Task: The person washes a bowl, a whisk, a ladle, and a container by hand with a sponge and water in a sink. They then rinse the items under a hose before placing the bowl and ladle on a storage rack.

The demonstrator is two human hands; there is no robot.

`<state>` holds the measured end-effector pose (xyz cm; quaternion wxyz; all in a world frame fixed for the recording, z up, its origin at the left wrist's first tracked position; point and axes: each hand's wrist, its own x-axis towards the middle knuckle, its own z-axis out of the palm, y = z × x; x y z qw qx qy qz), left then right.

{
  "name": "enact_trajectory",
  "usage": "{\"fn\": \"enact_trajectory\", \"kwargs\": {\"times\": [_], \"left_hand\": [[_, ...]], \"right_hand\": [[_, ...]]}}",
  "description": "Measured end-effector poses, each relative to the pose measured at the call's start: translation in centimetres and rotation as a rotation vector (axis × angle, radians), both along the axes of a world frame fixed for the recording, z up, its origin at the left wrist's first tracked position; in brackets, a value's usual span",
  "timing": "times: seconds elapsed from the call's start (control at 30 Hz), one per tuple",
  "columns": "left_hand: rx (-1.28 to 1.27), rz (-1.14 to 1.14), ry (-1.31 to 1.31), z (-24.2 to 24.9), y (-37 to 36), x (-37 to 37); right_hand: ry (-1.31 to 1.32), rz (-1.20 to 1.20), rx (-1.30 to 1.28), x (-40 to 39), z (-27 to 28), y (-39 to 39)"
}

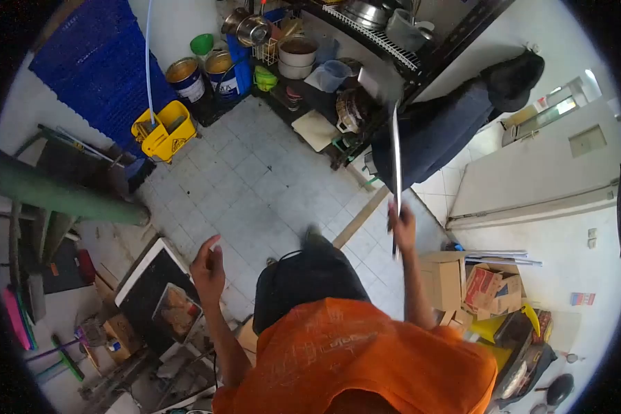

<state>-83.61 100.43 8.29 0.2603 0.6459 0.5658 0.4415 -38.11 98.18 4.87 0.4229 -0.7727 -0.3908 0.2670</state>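
Note:
My right hand [403, 226] is closed around the lower part of a long, thin metal handle [396, 155]. The handle stands up past the dark cloth hanging by the wall, and its far end is a blurred flat grey head [374, 83] beside the rack. My left hand [210, 265] is raised over the floor at the left, empty, with its fingers apart. Below it at the left lies a black panel with a white edge [145, 276].
A yellow mop bucket [165, 131] stands by the blue mat [96, 69]. Pots and tubs fill a black rack [366, 33] at the top. Cardboard boxes [443, 279] sit at the right. A green post [69, 190] juts in from the left.

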Motion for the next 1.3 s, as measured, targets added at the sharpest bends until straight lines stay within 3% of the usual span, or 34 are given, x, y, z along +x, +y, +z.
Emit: {"fn": "enact_trajectory", "kwargs": {"times": [0.1,0.17,0.2,0.23,0.27,0.37,0.4,0.43,0.47,0.5,0.57,0.6,0.77,0.9,0.97,1.03,1.07,1.1,1.13,1.17,1.2,1.3], "left_hand": [[-0.053,0.095,0.154,0.5,3.8,0.5],[-0.146,0.216,0.025,0.3,5.1,1.2],[-0.074,0.275,-0.021,-1.0,5.9,1.6],[-0.122,0.332,0.029,-2.4,6.3,1.8],[-0.165,0.393,0.073,-4.0,7.0,2.2],[-0.239,0.47,0.214,-8.6,8.2,3.8],[-0.23,0.477,0.216,-10.2,9.1,4.8],[-0.179,0.521,0.172,-11.8,10.2,5.8],[-0.137,0.559,0.129,-12.3,11.3,6.8],[-0.139,0.563,0.13,-11.2,12.9,8.3],[-0.4,0.644,0.047,-8.4,16.3,11.7],[-0.35,0.619,-0.01,-10.6,17.1,11.5],[-0.36,0.694,-0.064,-11.3,21.5,12.9],[-0.415,0.732,0.108,-12.3,21.8,12.3],[-0.586,0.745,0.17,-12.0,20.5,12.6],[-0.609,0.783,0.207,-15.0,17.9,11.8],[-0.335,0.778,0.409,-20.2,14.9,10.8],[-0.513,0.868,0.144,-19.3,14.2,11.5],[-0.681,0.945,0.14,-15.7,14.9,12.7],[-0.626,0.966,0.277,-19.9,12.3,12.2],[-0.759,1.021,0.113,-15.9,12.2,13.4],[-0.866,1.145,0.034,-18.5,6.5,14.8]], "right_hand": [[-0.209,-0.002,0.147,0.6,4.8,10.9],[-0.21,0.079,0.371,3.2,7.8,19.6],[-0.444,0.069,0.499,6.3,8.3,25.6],[-0.483,0.081,0.55,8.8,10.8,31.1],[-0.704,0.002,0.491,11.6,13.8,36.5],[-1.017,-0.039,0.401,19.8,22.2,50.3],[-1.032,-0.005,0.181,25.2,23.5,55.9],[-0.912,0.024,0.149,27.4,25.5,58.9],[-1.009,-0.058,-0.002,27.8,28.0,61.3],[-1.008,-0.054,-0.003,29.4,29.6,63.1],[-0.754,0.027,-0.314,32.8,31.6,66.5],[-0.718,0.067,-0.393,34.5,32.2,68.2],[-0.713,0.164,-0.501,40.5,31.2,72.5],[-0.764,0.258,-0.502,42.8,27.4,73.6],[-0.787,0.333,-0.462,43.9,25.0,73.9],[-0.795,0.411,-0.409,44.0,22.9,75.2],[-0.803,0.449,-0.387,44.0,22.2,75.9],[-0.807,0.466,-0.366,44.0,21.6,76.6],[-0.838,0.495,-0.354,42.9,21.4,78.4],[-0.868,0.512,-0.335,41.6,21.1,79.8],[-0.908,0.521,-0.322,40.4,20.8,80.7],[-1.041,0.514,-0.267,35.3,20.6,81.3]]}}
